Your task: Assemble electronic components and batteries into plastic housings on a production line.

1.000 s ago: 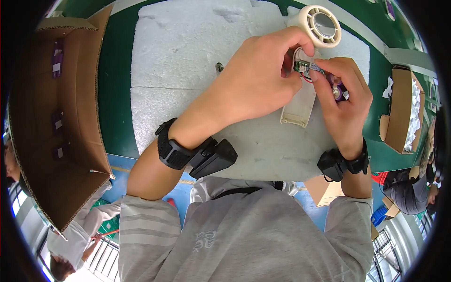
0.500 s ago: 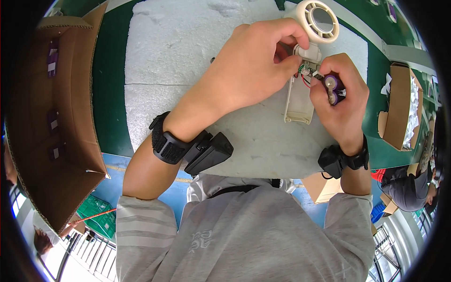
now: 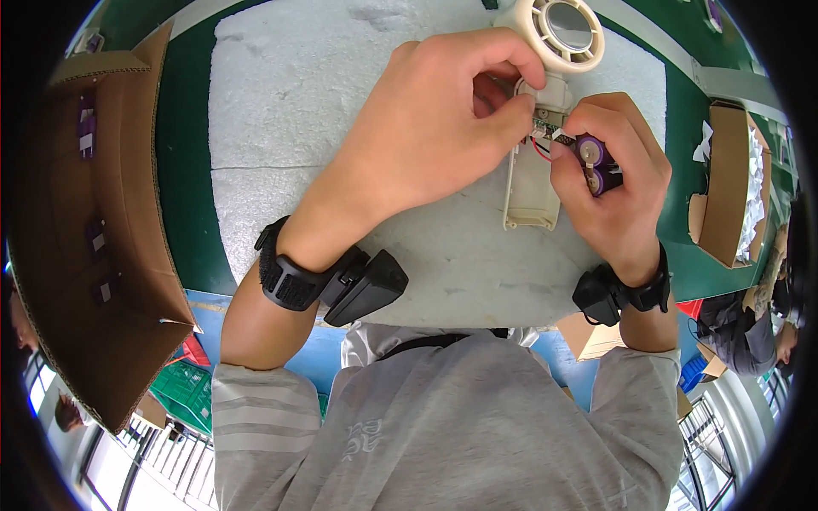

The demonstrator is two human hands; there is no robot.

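Observation:
A cream handheld fan [image 3: 587,60] lies at the far side of the mat, with its round grille up and its long handle shell [image 3: 530,200] open toward me. My left hand [image 3: 452,115] is closed at the fan's neck, its thumb tip beside a small green circuit board [image 3: 554,133]. Red and dark wires [image 3: 540,149] run by the board into the shell. Two purple battery cells [image 3: 595,153], joined as a pack, are in my right hand [image 3: 626,183], whose thumb and forefinger press near the board's right end. The fingertips partly cover the board.
A white foam sheet [image 3: 281,102] covers much of the green table [image 3: 194,204]. An open cardboard box [image 3: 141,255] with several purple packs stands at left. Another cardboard box [image 3: 724,200] with white pieces is at right. Beyond it a person [image 3: 741,336] is partly visible.
The whole scene has shifted slightly left in view. Both hands stay at the fan and the battery pack; the right fingers have closed in slightly around the board's end.

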